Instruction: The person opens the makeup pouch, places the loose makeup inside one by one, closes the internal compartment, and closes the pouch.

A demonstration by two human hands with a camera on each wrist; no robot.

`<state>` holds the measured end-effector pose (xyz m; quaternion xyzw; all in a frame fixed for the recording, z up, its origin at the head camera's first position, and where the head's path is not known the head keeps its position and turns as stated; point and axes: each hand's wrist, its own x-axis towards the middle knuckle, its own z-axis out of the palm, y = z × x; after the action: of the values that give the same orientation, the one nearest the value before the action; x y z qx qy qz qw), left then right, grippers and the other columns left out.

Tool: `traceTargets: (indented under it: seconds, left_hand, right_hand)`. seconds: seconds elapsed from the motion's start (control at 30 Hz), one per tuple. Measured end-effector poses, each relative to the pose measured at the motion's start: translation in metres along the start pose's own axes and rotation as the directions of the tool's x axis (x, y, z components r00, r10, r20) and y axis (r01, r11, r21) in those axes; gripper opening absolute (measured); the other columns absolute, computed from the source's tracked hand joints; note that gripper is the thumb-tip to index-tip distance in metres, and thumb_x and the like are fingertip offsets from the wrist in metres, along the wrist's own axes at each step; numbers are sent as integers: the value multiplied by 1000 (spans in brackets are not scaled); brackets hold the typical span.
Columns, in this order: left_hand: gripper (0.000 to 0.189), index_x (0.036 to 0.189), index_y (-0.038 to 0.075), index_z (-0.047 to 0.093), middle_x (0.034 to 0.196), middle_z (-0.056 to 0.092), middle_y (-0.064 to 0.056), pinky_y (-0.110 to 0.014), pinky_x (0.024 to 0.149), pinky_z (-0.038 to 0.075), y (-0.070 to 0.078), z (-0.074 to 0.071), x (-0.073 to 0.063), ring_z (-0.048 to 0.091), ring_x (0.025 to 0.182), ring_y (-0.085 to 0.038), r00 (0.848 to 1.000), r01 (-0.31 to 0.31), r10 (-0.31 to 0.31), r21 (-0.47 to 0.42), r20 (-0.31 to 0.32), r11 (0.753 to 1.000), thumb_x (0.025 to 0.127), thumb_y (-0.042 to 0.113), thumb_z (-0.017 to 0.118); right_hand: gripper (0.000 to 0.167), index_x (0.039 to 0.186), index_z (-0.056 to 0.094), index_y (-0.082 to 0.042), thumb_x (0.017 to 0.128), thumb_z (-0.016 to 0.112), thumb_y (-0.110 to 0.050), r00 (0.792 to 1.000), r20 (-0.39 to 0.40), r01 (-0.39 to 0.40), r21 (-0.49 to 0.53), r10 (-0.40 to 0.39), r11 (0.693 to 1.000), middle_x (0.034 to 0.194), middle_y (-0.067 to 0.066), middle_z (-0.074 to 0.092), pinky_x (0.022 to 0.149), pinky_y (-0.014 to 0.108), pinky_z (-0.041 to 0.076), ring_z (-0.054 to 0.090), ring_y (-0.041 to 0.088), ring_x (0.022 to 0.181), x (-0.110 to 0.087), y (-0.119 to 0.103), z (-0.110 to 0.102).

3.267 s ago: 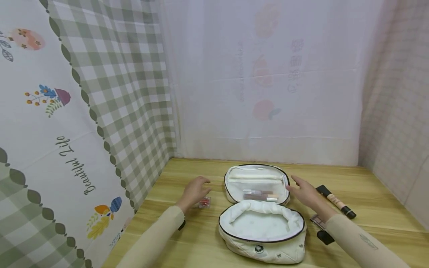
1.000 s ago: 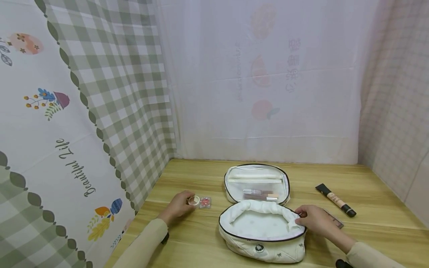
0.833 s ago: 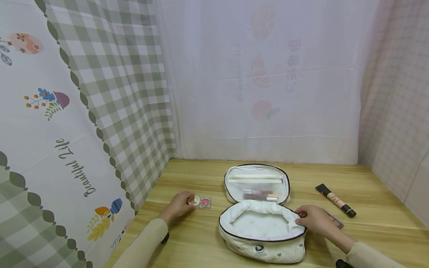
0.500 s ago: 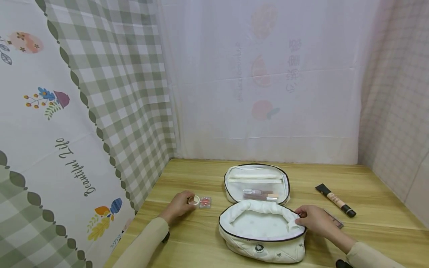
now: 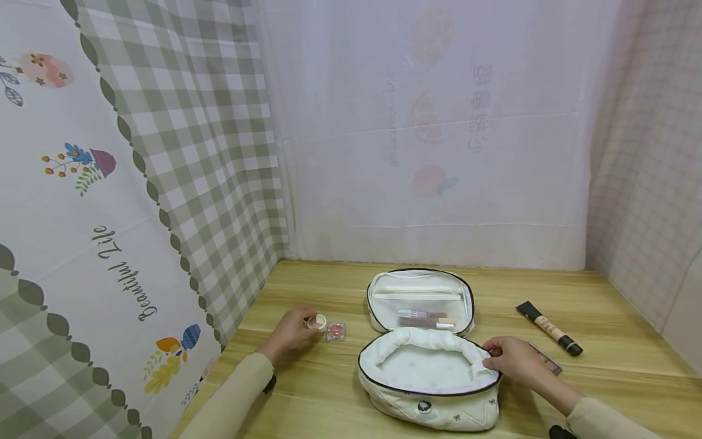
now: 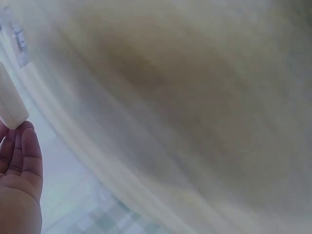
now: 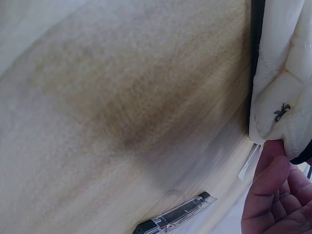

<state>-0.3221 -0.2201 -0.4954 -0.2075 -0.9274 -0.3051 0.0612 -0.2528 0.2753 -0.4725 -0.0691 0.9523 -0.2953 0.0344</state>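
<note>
My left hand pinches a small round case with a cream rim, just left of a small square clear case with red inside. In the left wrist view, the round case's pale side shows at the fingertips. With thumb and fingers, my right hand grips the right rim of a cream quilted makeup bag. The bag stands unzipped, its lid folded back. Bag fabric meets the fingertips in the right wrist view.
Lip gloss tubes sit in the lid's clear pocket. A foundation tube lies at the right. A makeup palette is partly hidden behind my right hand. Curtains enclose the wooden table.
My left hand has come down from above the square case and now holds the round case, just raised slightly. My right hand has moved from beside the lid to the bag's rim.
</note>
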Motion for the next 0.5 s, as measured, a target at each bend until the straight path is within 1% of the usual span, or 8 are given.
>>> traceTargets:
  seconds: [0.07, 0.17, 0.23, 0.37, 0.5]
  left_hand:
    - [24, 103, 1, 71, 99, 64, -7, -37, 78, 52, 3, -3, 2, 61, 91, -21, 1000, -8, 8, -1, -10, 1000, 82, 10, 80]
    - [30, 107, 2, 71, 104, 66, -7, -37, 81, 52, 9, -5, 4, 61, 94, -21, 1000, 7, -7, -3, -10, 1000, 82, 15, 81]
    - [33, 108, 1, 71, 107, 66, -9, -39, 82, 52, 14, -6, 5, 61, 95, -23, 1000, -4, 4, 1, -10, 1000, 81, 16, 82]
    - [31, 105, 2, 71, 105, 66, -7, -38, 81, 52, 24, -6, 8, 61, 94, -23, 999, -54, 54, 14, -2, 998, 81, 17, 83]
    - [34, 107, 2, 72, 103, 67, -5, -35, 79, 51, 32, -3, 12, 60, 91, -19, 994, -105, 105, 35, -5, 994, 80, 18, 84]
  right_hand:
    - [26, 102, 71, 3, 81, 78, -12, 1000, -4, -5, 0, 5, 1000, 85, 0, 65, 70, 36, 48, 58, 15, 80, 0, 0, 0]
    - [27, 102, 71, 4, 81, 78, -12, 1000, -7, 10, -5, -10, 1000, 85, 1, 65, 70, 36, 48, 59, 16, 80, 0, 0, 1]
    - [27, 101, 71, 4, 81, 79, -12, 1000, -8, 16, -4, -16, 1000, 85, 1, 65, 70, 36, 48, 59, 16, 80, 0, 0, 1]
    - [26, 101, 71, 4, 81, 78, -11, 1000, -10, 14, 2, -14, 1000, 85, 0, 65, 70, 36, 48, 59, 16, 80, 0, -2, 0]
    - [26, 101, 71, 4, 81, 78, -10, 1000, -9, 11, 10, -10, 1000, 85, 1, 65, 69, 35, 48, 58, 16, 79, -1, -3, -1]
